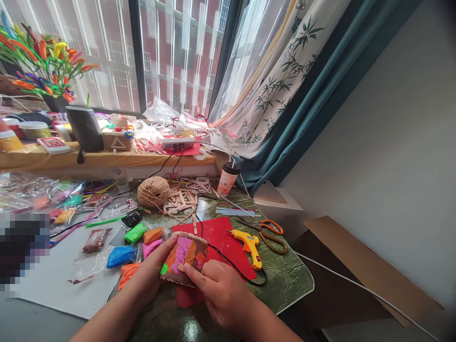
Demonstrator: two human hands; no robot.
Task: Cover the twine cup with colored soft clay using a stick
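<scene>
My left hand [153, 263] grips a small panel [193, 248] by its left edge, thumb on top and fingers mostly hidden behind. Brown, orange, pink and green modelling clay covers the panel, and a pale twisted cord runs along its rim. On the pink clay rests the outstretched index finger of my right hand [224, 287]; its other fingers are curled and I see nothing in them. Under the panel lies a red sheet [221, 232]. To the left are packs of blue clay [121, 256], green clay [135, 233], orange clay [128, 274] and brown clay [97, 241].
A yellow glue gun [248, 244] lies on the red sheet, its black cable looping nearby. Scissors [272, 235] sit beside it. Farther back are a twine ball [153, 191], craft sticks [180, 199] and a lidded paper cup [228, 179]. The table's right edge [313, 282] is close.
</scene>
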